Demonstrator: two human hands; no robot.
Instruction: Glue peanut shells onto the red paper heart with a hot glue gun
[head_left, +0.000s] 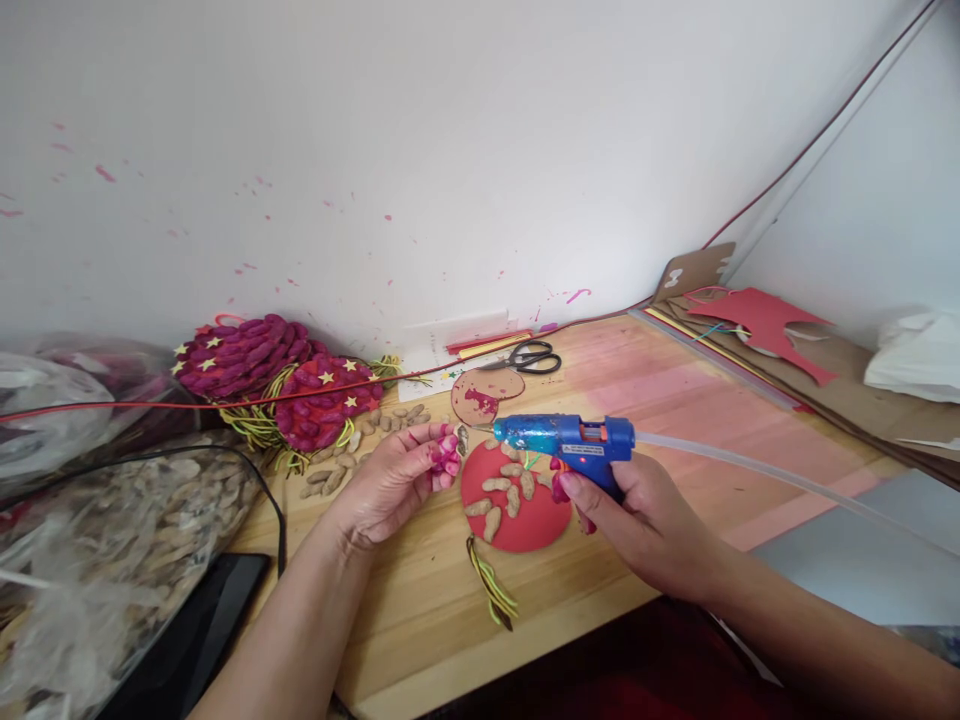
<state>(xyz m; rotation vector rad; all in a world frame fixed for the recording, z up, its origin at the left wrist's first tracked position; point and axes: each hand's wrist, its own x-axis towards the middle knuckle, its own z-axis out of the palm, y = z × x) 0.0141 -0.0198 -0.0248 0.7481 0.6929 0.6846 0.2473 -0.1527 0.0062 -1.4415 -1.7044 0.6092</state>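
A peanut shell [463, 438] is pinched between the fingertips of my left hand [416, 465]. The fingertips are stained magenta. My right hand [645, 515] is wrapped round the handle of a blue hot glue gun [574, 440], whose nozzle points left at the shell. A long clear glue stick trails out of the gun's back. Below the gun lies a red paper disc [525, 525] with several peanut shells [513, 500] on it. A yellow and dark yarn tassel [491, 582] hangs off its near edge.
Magenta peanut decorations with gold stars [255, 360] stand at the left, beside loose peanuts [328, 482] and a plastic bag of peanuts [112, 590]. A black phone [187, 640] lies near the bag. Scissors [534, 357] rest on brown discs [480, 398]. Red cut card [765, 320] lies right; a cable [187, 405] crosses behind.
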